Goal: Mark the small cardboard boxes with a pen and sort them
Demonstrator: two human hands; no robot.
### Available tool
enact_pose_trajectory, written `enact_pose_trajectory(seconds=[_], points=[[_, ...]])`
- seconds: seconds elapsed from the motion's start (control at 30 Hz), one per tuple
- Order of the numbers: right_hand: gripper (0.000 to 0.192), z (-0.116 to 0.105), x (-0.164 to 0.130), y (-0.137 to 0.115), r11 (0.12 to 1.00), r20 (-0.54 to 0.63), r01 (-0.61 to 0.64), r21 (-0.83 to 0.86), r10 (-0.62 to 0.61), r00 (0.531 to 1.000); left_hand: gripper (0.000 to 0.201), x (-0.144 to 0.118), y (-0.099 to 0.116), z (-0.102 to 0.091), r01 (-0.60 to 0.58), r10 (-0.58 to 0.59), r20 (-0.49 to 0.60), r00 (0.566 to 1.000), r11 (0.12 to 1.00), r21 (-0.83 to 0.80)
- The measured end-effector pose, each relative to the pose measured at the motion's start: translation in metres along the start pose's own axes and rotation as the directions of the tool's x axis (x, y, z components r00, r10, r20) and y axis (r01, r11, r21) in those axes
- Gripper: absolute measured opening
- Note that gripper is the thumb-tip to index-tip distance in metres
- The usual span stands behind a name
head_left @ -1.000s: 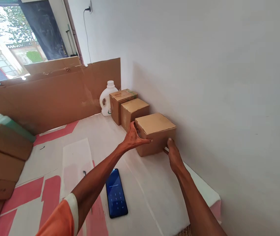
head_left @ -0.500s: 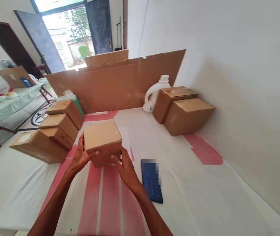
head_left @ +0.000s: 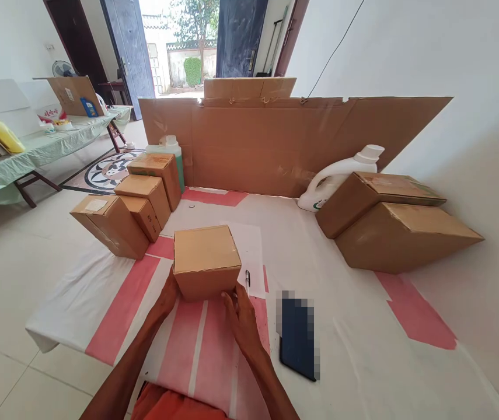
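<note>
A closed cardboard box (head_left: pixel 208 254) is between my two hands over the near part of the table. My left hand (head_left: pixel 169 293) presses its left side, with most of the fingers hidden behind it. At the lower right corner, my right hand (head_left: pixel 241 312) grips the box, thumb toward the front face. Under and behind the box lies a white sheet of paper (head_left: pixel 249 245), with a pen (head_left: pixel 247 279) on it near my right fingers. A dark phone or tablet (head_left: pixel 297 341), partly blurred out, lies to the right of my right hand.
Several cardboard boxes (head_left: pixel 115 224) stand at the left edge, with a green-liquid jug (head_left: pixel 179 166) behind. Two boxes (head_left: pixel 407 233) and a white jug (head_left: pixel 337 175) stand at right. A cardboard panel (head_left: pixel 249 146) closes the back; a wall (head_left: pixel 485 146) borders the right.
The view has turned left and levelled, so the scene sits farther right. The box is lower over the table, still between both hands, and the pen beside it now shows.
</note>
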State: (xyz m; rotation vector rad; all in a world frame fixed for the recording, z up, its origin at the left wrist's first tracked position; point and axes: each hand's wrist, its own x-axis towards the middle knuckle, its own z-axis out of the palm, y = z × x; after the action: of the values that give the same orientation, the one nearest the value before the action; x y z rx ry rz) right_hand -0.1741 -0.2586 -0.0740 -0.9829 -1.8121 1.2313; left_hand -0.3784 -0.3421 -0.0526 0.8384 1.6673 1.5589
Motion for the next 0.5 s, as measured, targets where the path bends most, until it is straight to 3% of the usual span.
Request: enact_pose_trajectory(seconds=[0.13, 0.27, 0.4, 0.5], points=[[0.038, -0.011, -0.007, -0.023, 0.988, -0.045, 0.094, -0.120, -0.100, 0.994, 0.078, -0.010, -0.003, -0.009, 0.109, -0.109, 0.013, 0.994, 0.993, -0.039], [0.029, -0.022, -0.023, -0.047, 0.943, -0.063, 0.261, -0.205, -0.279, 0.958, 0.094, -0.032, -0.002, -0.017, 0.298, -0.283, 0.097, 0.954, 0.923, -0.243], [0.035, -0.013, -0.041, -0.057, 0.921, -0.021, 0.332, -0.205, -0.344, 0.939, 0.103, -0.050, 0.005, -0.015, 0.373, -0.377, 0.067, 0.924, 0.845, -0.383], [0.045, -0.003, -0.049, -0.054, 0.920, -0.021, 0.344, -0.188, -0.354, 0.935, 0.112, -0.057, 0.009, -0.014, 0.402, -0.413, 0.058, 0.909, 0.831, -0.385]])
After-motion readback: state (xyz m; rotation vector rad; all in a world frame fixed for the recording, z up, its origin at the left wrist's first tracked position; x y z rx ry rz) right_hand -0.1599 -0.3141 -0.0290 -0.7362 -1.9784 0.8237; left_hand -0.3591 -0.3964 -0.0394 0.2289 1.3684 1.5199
